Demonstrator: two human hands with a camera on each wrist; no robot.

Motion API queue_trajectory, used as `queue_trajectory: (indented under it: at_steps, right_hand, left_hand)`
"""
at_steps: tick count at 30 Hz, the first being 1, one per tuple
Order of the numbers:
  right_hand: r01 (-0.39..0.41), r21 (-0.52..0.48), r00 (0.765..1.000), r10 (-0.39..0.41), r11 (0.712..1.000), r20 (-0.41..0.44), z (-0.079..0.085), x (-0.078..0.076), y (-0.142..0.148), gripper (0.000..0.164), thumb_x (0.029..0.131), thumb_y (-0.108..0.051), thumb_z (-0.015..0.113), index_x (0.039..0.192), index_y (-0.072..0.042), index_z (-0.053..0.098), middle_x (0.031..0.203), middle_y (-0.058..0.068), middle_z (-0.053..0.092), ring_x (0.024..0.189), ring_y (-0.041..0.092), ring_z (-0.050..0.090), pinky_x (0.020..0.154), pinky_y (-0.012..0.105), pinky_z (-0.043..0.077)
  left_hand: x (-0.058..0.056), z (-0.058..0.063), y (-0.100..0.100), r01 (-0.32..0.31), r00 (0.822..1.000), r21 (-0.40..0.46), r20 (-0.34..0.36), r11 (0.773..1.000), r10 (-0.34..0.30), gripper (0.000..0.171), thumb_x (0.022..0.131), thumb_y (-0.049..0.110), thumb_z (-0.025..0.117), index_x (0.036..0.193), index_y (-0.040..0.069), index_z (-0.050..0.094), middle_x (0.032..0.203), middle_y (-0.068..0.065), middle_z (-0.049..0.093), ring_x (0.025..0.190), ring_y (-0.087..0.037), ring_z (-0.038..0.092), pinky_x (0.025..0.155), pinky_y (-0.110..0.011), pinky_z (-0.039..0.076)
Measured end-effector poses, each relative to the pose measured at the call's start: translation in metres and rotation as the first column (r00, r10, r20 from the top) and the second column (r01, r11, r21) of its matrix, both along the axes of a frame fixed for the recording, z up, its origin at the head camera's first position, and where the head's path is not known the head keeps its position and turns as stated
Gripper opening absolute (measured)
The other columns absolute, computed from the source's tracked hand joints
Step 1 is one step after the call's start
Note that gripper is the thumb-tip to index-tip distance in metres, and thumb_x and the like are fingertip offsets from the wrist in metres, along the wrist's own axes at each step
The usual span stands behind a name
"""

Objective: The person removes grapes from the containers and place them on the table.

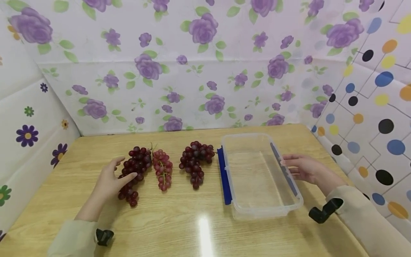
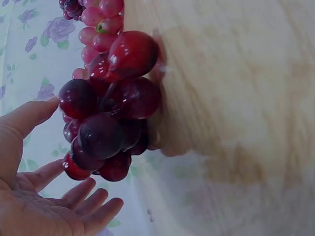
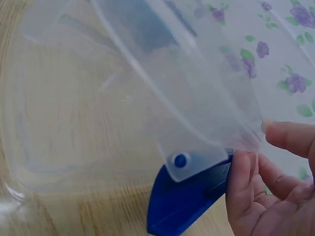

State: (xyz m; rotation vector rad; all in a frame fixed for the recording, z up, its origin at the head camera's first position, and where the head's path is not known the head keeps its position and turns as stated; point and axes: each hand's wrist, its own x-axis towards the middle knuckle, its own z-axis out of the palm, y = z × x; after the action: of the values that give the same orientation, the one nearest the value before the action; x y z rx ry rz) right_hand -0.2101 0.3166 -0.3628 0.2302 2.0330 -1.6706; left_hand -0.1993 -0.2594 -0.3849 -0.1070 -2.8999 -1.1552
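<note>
A bunch of dark red grapes (image 1: 138,162) lies on the left of the table. My left hand (image 1: 110,180) is at its near left side, thumb and fingers spread around it. In the left wrist view the thumb tip is right at one grape (image 2: 101,136), and the other fingers extend below the bunch. On the right stands a transparent plastic box (image 1: 257,178) with blue side latches (image 1: 225,178). My right hand (image 1: 303,167) is at its right wall, fingers extended. The right wrist view shows the fingertips at the box edge beside a blue latch (image 3: 189,196).
A smaller bunch of pink grapes (image 1: 163,169) lies right beside the dark one. Another dark red bunch (image 1: 196,160) lies between it and the box. Flowered cloth (image 1: 205,89) hangs behind the wooden table (image 1: 167,228), and a dotted cloth (image 1: 379,125) at the right.
</note>
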Motion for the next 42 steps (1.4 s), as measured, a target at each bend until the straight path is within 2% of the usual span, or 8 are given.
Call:
queue_trajectory:
  at_steps: [4,11,19,26,30,36,39,42]
  right_hand:
    - [-0.024,0.111,0.998,0.030,0.994,-0.057,0.006,0.000,-0.002,0.067,0.094,-0.026,0.060,0.143,0.007,0.028,0.094,-0.010,0.059,0.079,0.007,0.059,0.076,0.026,0.053]
    - [-0.060,0.205,0.991,0.083,0.977,-0.104,0.013,-0.003,-0.005,0.065,0.093,-0.026,0.060,0.140,0.011,0.032,0.094,-0.007,0.061,0.081,0.008,0.060,0.077,0.027,0.054]
    - [-0.107,0.287,0.982,0.146,0.952,-0.120,0.018,-0.006,0.004,0.064,0.094,-0.026,0.059,0.138,0.013,0.034,0.104,-0.001,0.061,0.089,0.011,0.060,0.081,0.030,0.055]
    - [-0.104,0.429,0.968,0.190,0.898,-0.164,0.028,-0.009,0.009,0.059,0.097,-0.028,0.055,0.135,0.013,0.037,0.117,0.023,0.058,0.093,0.022,0.062,0.079,0.037,0.056]
    - [-0.036,0.571,0.925,0.243,0.820,-0.291,0.037,-0.013,0.007,0.063,0.098,-0.036,0.051,0.136,0.012,0.038,0.125,0.035,0.049,0.096,0.034,0.060,0.078,0.042,0.055]
    - [0.098,0.713,0.857,0.305,0.695,-0.415,0.070,-0.019,-0.004,0.078,0.095,-0.054,0.046,0.145,0.004,0.029,0.137,0.035,0.039,0.117,0.049,0.045,0.087,0.059,0.044]
    - [0.151,0.739,0.816,0.340,0.657,-0.469,0.084,-0.022,-0.014,0.080,0.094,-0.055,0.047,0.148,0.000,0.027,0.143,0.033,0.033,0.125,0.050,0.036,0.094,0.065,0.036]
    - [0.205,0.748,0.754,0.386,0.631,-0.532,0.089,-0.025,-0.027,0.076,0.093,-0.053,0.051,0.148,-0.004,0.030,0.145,0.031,0.032,0.129,0.051,0.030,0.098,0.068,0.030]
  left_hand:
    - [-0.001,0.006,0.000,-0.010,1.000,-0.013,-0.030,1.000,0.010,0.077,0.090,0.032,0.066,0.143,-0.008,0.027,0.139,-0.040,0.029,0.126,-0.055,0.031,0.096,-0.067,0.034]
    - [0.000,0.016,-0.002,-0.037,0.990,-0.034,-0.135,0.999,0.032,0.070,0.091,0.033,0.064,0.140,-0.008,0.034,0.137,-0.036,0.034,0.124,-0.053,0.033,0.094,-0.067,0.033]
    - [-0.002,0.019,0.008,-0.074,0.939,-0.047,-0.341,0.996,0.053,0.052,0.086,0.014,0.068,0.129,-0.007,0.048,0.127,-0.032,0.046,0.117,-0.048,0.041,0.092,-0.064,0.036]
    - [-0.007,0.031,0.015,-0.022,0.928,-0.068,-0.373,0.997,-0.005,0.051,0.086,0.016,0.069,0.129,-0.005,0.049,0.129,-0.031,0.046,0.119,-0.049,0.041,0.096,-0.065,0.034]
    - [-0.008,0.038,0.016,0.003,0.905,-0.106,-0.423,0.994,-0.048,0.048,0.087,0.016,0.068,0.127,-0.003,0.051,0.126,-0.030,0.049,0.117,-0.048,0.044,0.094,-0.064,0.036]
    - [-0.018,0.053,0.020,0.028,0.824,-0.208,-0.549,0.978,-0.140,0.048,0.083,0.013,0.071,0.126,0.000,0.055,0.123,-0.024,0.055,0.114,-0.043,0.050,0.093,-0.060,0.040]
    - [-0.024,0.060,0.024,0.035,0.813,-0.246,-0.556,0.969,-0.171,0.049,0.084,0.018,0.071,0.128,0.001,0.054,0.125,-0.022,0.054,0.116,-0.043,0.049,0.095,-0.059,0.039]
    - [-0.028,0.066,0.028,0.035,0.835,-0.269,-0.521,0.963,-0.176,0.054,0.087,0.026,0.069,0.133,0.004,0.051,0.131,-0.021,0.051,0.120,-0.043,0.046,0.097,-0.060,0.037]
